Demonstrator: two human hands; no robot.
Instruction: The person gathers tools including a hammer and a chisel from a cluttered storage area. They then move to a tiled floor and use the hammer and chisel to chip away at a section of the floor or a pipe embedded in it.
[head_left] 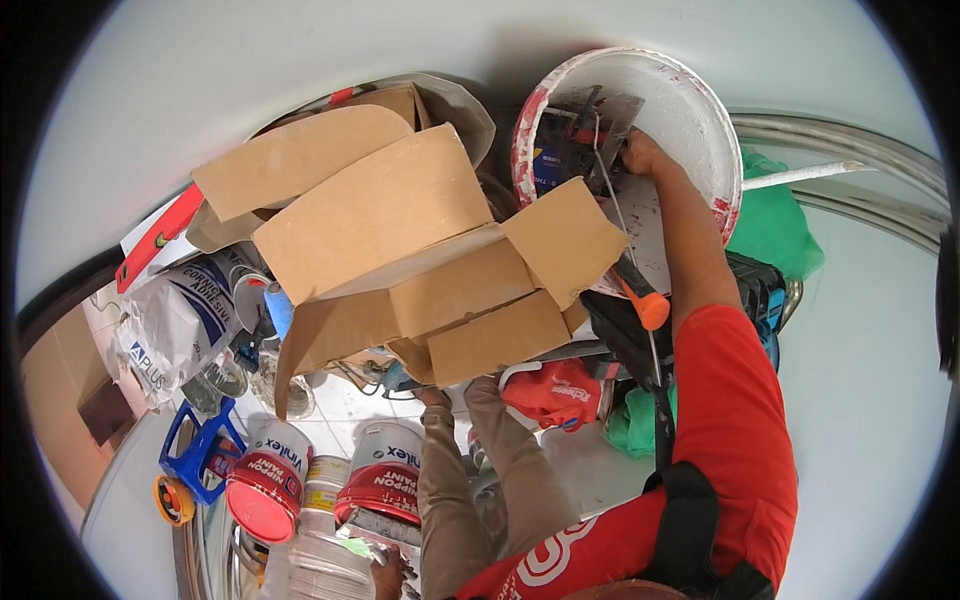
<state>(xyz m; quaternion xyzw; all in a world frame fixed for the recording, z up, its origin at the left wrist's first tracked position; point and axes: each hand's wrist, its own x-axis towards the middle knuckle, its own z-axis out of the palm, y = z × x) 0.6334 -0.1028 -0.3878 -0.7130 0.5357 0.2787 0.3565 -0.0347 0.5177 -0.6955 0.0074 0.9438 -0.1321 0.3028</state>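
Observation:
My right arm reaches into a tall white bucket (pixel 735 190) with red stains on its rim. My right hand (pixel 641 152) is closed against a flat metal-bladed tool (pixel 622 116) inside; its fingertips are partly hidden. Other dark tools and a blue packet (pixel 547 168) lie beside it. Low in the view, my left hand (pixel 388 576) is closed around a flat metal tool smeared with grey (pixel 385 526), held in front of the paint pails. A long thin rod with an orange end piece (pixel 652 311) leans out of the bucket.
An open cardboard box (pixel 375 215) fills the middle. Paint pails (pixel 270 475) (pixel 383 465), a blue plastic frame (pixel 200 455), orange tape (pixel 174 500) and a white sack (pixel 180 325) stand left. Bent pipes (pixel 840 135) and green plastic (pixel 775 225) lie right of the bucket.

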